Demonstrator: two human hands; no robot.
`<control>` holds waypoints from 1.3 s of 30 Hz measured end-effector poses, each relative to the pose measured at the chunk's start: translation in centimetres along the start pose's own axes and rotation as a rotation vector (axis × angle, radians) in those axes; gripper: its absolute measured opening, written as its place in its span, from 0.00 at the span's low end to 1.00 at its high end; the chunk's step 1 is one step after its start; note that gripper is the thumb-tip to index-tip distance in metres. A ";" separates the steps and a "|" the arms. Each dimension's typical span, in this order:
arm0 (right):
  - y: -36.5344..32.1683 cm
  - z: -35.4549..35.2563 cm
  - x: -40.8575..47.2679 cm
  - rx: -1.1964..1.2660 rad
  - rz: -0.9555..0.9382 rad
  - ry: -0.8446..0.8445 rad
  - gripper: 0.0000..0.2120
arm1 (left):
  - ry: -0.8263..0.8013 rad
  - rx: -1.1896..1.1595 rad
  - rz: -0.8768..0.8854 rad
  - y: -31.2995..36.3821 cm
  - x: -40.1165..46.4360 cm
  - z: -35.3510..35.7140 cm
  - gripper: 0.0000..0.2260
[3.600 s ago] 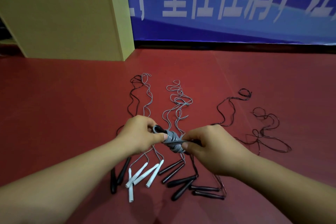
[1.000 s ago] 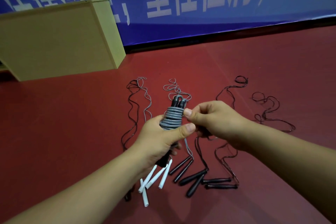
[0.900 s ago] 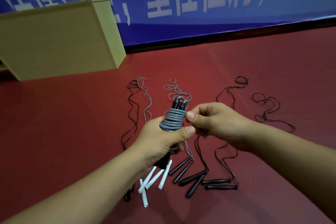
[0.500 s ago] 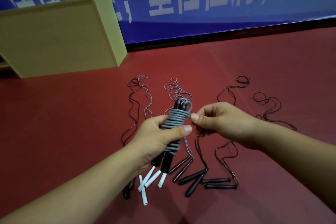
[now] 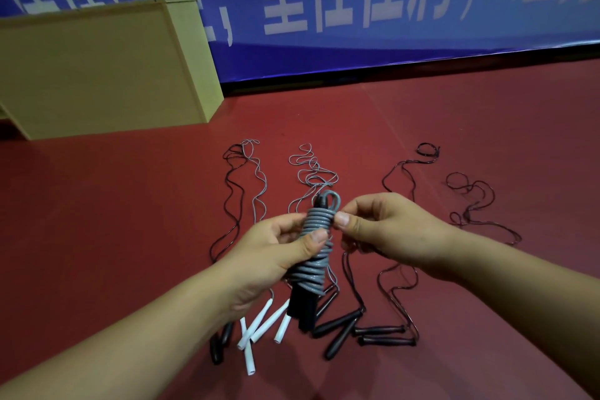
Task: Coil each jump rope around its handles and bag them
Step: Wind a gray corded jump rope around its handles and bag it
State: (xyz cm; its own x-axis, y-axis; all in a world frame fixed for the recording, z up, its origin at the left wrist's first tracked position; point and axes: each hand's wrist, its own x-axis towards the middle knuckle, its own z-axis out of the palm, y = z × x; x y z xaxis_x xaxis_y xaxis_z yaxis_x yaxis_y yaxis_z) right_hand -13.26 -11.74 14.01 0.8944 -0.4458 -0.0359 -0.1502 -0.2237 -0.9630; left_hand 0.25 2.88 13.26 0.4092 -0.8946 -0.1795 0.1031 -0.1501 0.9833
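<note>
Head view: hands (image 5: 272,256) grip coiled rope (image 5: 313,253) above floor (image 5: 97,204).

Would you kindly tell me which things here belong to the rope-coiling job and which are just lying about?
Job: coiled grey rope in left hand, right hand, loose ropes on floor.
Lying about: yellow box, blue banner.

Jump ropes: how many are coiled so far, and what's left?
One grey rope is nearly coiled around its black handles, gripped by the left hand; the right hand pinches its end loop near the top. Uncoiled ropes with white handles and black handles lie on the red floor. No bag is in view.
</note>
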 end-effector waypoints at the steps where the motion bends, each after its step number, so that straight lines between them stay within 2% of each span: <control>1: 0.0 0.0 0.0 -0.010 -0.008 0.009 0.19 | 0.009 -0.031 -0.007 0.1 0.0 0.0 0.22; 3: 0.0 0.1 0.1 -0.031 -0.025 0.033 0.20 | 0.017 -0.059 -0.029 0.2 0.0 0.0 0.22; 7: -0.1 0.5 0.1 -0.067 -0.069 0.114 0.16 | -0.049 -0.005 -0.046 0.2 -0.1 0.1 0.13; 9: 0.1 1.1 0.1 -0.097 -0.082 0.180 0.14 | -0.047 0.007 -0.046 0.0 -0.1 0.0 0.11; 13: 0.4 2.3 0.2 -0.185 -0.070 0.307 0.15 | -0.055 0.016 -0.027 -0.1 0.0 -0.1 0.12; 17: 0.1 3.2 0.2 -0.093 -0.089 0.370 0.14 | -0.092 -0.063 -0.042 0.4 0.2 0.5 0.13; 20: -0.1 3.5 0.4 0.069 -0.077 0.309 0.09 | -0.105 -0.070 -0.017 0.4 0.1 0.9 0.22; 22: -0.1 3.5 0.5 0.177 -0.061 0.212 0.06 | -0.069 -0.054 0.011 0.4 -0.2 1.0 0.23; 27: -0.5 2.2 0.1 0.125 -0.049 -0.001 0.04 | 0.014 0.029 0.032 0.6 -0.4 0.7 0.22; 31: -0.5 1.0 -0.3 -0.095 -0.033 0.019 0.12 | 0.021 0.012 0.003 0.5 -0.7 0.7 0.22; 35: -0.5 0.7 -0.4 -0.139 -0.012 0.031 0.17 | 0.053 -0.021 -0.016 0.6 -0.6 0.8 0.14; 39: -0.6 0.4 -0.3 -0.105 0.009 0.028 0.17 | 0.035 -0.029 -0.018 0.8 -0.5 0.5 0.09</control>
State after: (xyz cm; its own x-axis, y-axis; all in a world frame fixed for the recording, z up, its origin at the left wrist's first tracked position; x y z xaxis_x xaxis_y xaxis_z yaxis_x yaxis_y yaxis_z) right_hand -13.32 -11.11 14.46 0.8808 -0.4722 -0.0351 -0.2024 -0.3085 -0.9294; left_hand -0.34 3.00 14.17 0.4386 -0.8765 -0.1984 0.1363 -0.1533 0.9787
